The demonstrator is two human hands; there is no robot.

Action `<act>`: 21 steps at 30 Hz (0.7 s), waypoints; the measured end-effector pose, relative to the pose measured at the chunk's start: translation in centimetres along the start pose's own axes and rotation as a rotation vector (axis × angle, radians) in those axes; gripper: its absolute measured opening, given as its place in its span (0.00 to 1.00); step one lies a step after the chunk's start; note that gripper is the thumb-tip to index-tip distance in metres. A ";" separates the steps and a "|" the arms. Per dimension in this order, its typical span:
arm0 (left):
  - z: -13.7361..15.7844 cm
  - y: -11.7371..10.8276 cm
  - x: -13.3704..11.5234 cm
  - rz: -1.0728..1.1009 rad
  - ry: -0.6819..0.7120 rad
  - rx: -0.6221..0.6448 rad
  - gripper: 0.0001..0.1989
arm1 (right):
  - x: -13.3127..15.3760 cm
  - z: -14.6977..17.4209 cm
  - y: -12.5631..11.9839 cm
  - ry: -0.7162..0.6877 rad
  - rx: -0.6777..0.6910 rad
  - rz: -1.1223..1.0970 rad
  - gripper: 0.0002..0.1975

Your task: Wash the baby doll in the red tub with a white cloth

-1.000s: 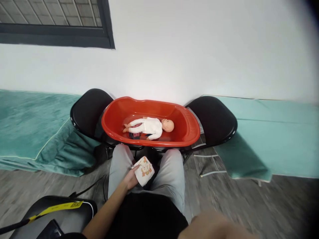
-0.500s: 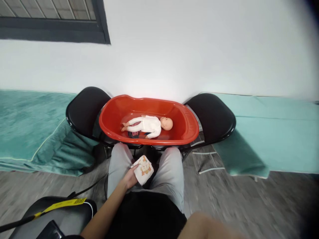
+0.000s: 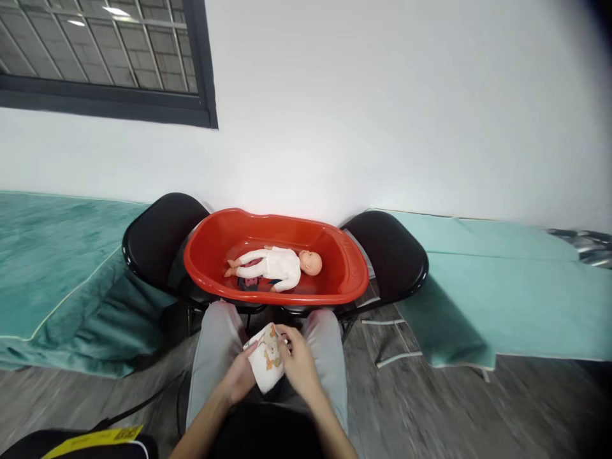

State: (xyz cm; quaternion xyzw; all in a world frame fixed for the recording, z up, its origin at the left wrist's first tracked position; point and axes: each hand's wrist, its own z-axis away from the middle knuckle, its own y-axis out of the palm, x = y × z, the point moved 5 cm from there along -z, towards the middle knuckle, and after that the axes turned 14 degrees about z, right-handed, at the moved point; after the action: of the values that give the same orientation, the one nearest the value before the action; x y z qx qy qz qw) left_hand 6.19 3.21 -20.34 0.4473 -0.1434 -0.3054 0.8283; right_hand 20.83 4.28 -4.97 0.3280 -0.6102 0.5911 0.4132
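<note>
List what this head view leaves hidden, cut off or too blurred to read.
- Folded printed cloth: the left hand and right hand cover its sides; its print is too small to identify.
- Dark item under the doll in the red tub: the doll's body hides most of it.
- Yellow label: cut by the bottom edge, text unreadable.
- Chairs: the tub covers their seats.
- Far right: blurred, dark.

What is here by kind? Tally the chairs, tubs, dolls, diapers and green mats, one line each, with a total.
Black chairs: 2, one left of the tub, one right of it
Red tub: 1
Doll lying in the tub: 1
Folded diaper, held by left hand and right hand: 1
Green mats: 2, left and right
Total: 7
</note>
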 end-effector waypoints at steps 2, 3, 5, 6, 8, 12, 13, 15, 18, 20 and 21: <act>1.3 2.5 -0.1 -0.014 0.056 0.047 0.26 | -1.3 0.7 2.0 -0.010 0.039 0.032 0.25; 2.0 3.7 -0.2 -0.023 0.077 0.066 0.24 | -1.6 1.2 2.7 -0.010 0.054 0.043 0.30; 3.4 5.9 -0.4 -0.065 0.093 0.087 0.23 | -1.7 1.9 3.6 -0.009 0.072 0.069 0.38; 4.1 6.9 -0.5 -0.104 0.093 0.097 0.23 | -1.5 2.1 3.8 -0.017 0.079 0.081 0.42; 5.7 8.9 -0.6 -0.210 0.103 0.145 0.26 | -0.9 2.4 4.0 -0.048 0.082 0.086 0.47; 8.9 12.4 -0.2 -0.401 0.123 0.314 0.32 | 0.5 2.2 3.4 -0.142 0.056 -0.018 0.49; 9.4 12.9 -0.1 -0.429 0.125 0.339 0.33 | 0.8 2.1 3.1 -0.163 0.043 -0.054 0.47; 10.0 13.6 0.1 -0.463 0.130 0.358 0.34 | 0.8 1.7 2.6 -0.168 0.014 -0.123 0.41; 10.0 13.8 0.2 -0.500 0.138 0.346 0.35 | -0.2 1.0 1.9 -0.074 -0.018 -0.209 0.33; 9.5 13.3 0.3 -0.534 0.127 0.313 0.34 | -1.0 0.5 1.3 0.009 -0.039 -0.250 0.36; 9.1 13.0 0.3 -0.550 0.118 0.295 0.33 | -1.3 0.2 0.8 0.045 -0.059 -0.260 0.39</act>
State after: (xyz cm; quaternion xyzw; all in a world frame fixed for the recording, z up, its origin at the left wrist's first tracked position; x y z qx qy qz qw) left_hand 6.68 2.42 -4.49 0.6017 -0.0115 -0.4674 0.6476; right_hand 20.65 4.02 -6.50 0.3789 -0.5702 0.5215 0.5093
